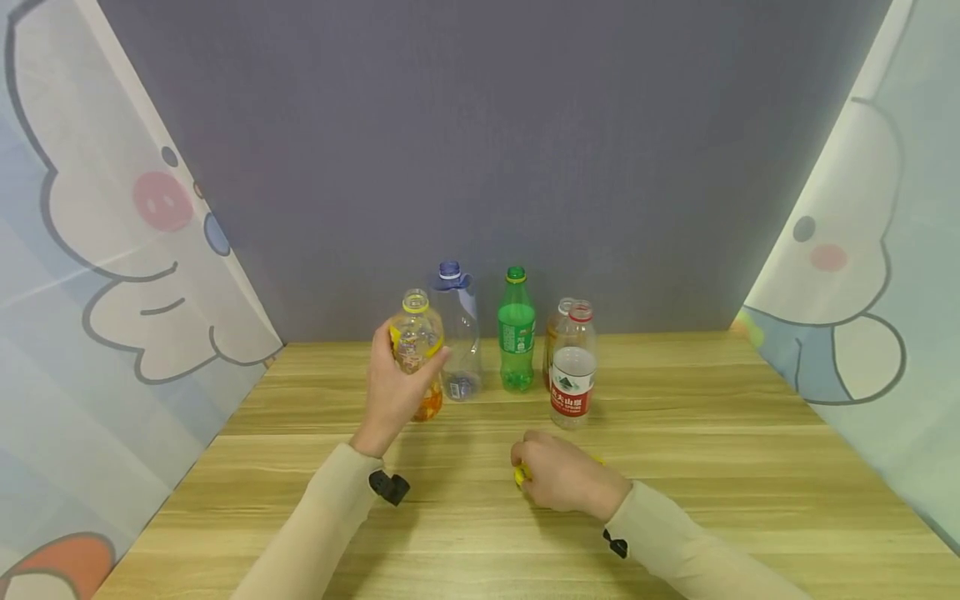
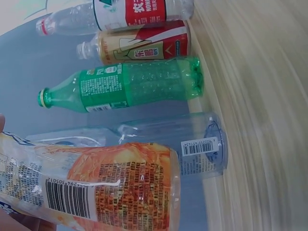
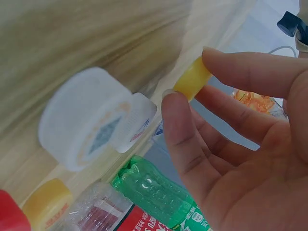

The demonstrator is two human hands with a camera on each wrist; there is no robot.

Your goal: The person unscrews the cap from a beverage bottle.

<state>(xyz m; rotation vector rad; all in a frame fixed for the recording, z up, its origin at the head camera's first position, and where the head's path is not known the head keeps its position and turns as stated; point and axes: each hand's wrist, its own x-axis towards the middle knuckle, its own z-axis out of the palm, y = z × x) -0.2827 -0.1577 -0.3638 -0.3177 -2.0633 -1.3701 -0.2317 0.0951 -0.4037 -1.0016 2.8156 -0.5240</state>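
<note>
My left hand (image 1: 396,387) grips a clear plastic bottle (image 1: 416,346) with a yellow neck ring, an orange-printed label and no cap. In the left wrist view, the barcode side of this bottle (image 2: 120,187) fills the lower left, and little of the hand shows. Low over the table, my right hand (image 1: 566,475) pinches a yellow bottle cap (image 3: 192,79) between thumb and fingertip. Beside it in the right wrist view are a large white cap (image 3: 86,118), a smaller white cap (image 3: 135,124), another yellow cap (image 3: 48,204) and a red cap (image 3: 10,214).
Behind the held bottle stands a bluish clear bottle (image 1: 461,333). A green bottle (image 1: 517,329) is in the middle, with a red-and-white-labelled bottle (image 1: 573,367) to its right, partly covering a tan-labelled bottle (image 2: 144,44). A grey panel (image 1: 510,167) rises behind the wooden table (image 1: 712,433).
</note>
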